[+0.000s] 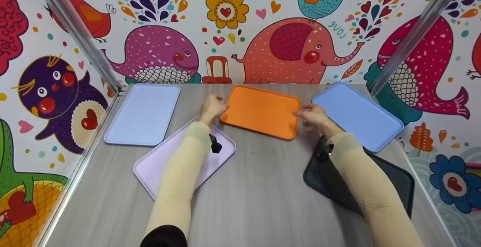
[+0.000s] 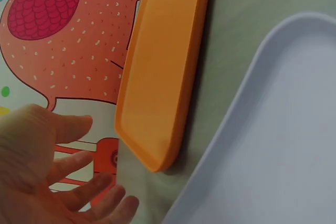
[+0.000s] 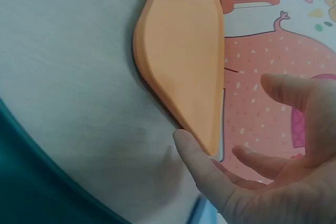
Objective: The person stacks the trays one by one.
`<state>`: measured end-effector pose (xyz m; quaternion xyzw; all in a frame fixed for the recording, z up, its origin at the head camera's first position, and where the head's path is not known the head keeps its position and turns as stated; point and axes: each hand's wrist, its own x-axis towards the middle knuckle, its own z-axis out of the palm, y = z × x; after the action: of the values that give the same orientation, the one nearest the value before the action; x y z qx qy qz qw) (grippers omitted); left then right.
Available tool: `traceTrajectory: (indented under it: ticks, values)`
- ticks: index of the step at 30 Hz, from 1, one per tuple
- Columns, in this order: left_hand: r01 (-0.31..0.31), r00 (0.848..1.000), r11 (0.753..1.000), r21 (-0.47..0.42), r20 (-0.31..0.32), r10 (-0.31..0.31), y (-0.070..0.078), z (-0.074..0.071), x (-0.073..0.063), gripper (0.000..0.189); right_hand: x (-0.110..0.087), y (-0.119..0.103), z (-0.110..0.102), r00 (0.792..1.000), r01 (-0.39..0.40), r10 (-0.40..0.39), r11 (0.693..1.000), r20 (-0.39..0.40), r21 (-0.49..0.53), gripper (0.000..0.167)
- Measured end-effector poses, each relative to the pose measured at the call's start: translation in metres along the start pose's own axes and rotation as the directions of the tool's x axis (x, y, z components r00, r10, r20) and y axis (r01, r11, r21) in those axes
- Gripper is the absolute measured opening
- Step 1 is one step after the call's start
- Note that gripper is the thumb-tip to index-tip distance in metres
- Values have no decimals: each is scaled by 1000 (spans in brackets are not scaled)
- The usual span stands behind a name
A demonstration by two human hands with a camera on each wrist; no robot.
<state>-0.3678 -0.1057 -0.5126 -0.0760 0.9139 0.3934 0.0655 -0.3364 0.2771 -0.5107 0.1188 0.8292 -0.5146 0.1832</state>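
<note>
An orange rectangular tray (image 1: 261, 111) lies flat at the back middle of the table, slightly turned. My left hand (image 1: 213, 108) is just off its left end, with fingers spread and a small gap to the tray in the left wrist view. At the tray's right end, my right hand (image 1: 315, 118) has a fingertip at the rim, seemingly touching it; the other fingers (image 3: 257, 163) are spread apart. Neither hand grips anything. Beneath my left forearm lies a lilac tray (image 1: 165, 164), and beneath my right forearm a black tray (image 1: 394, 179), each partly hidden.
A light blue tray (image 1: 144, 115) lies at the back left, close to the lilac one. Another blue tray (image 1: 357, 113) sits at the back right, beside my right hand. Metal posts (image 1: 413, 32) and a cartoon-printed wall (image 1: 221, 51) border the grey table (image 1: 255, 202).
</note>
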Motion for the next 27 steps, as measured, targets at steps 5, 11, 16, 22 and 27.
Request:
traceTrajectory:
  ticks: [5,11,16,22,27]
  values:
    - [44,998,999,-29,41,-43,2,11,3,53,5,3,9,999,-52,52,998,-1,32,81]
    - [61,994,997,-43,93,-57,-16,29,35,55,10,4,21,999,-52,52,994,4,99,84]
    - [20,994,1000,-11,104,-19,-57,55,93,52,13,9,25,999,-37,40,993,-17,114,82]
    - [54,987,998,-20,152,-50,-59,52,99,53,14,16,17,996,-88,91,971,-4,222,78]
    - [39,990,999,-21,135,-36,-50,40,90,46,19,19,15,995,-96,87,932,40,348,72]
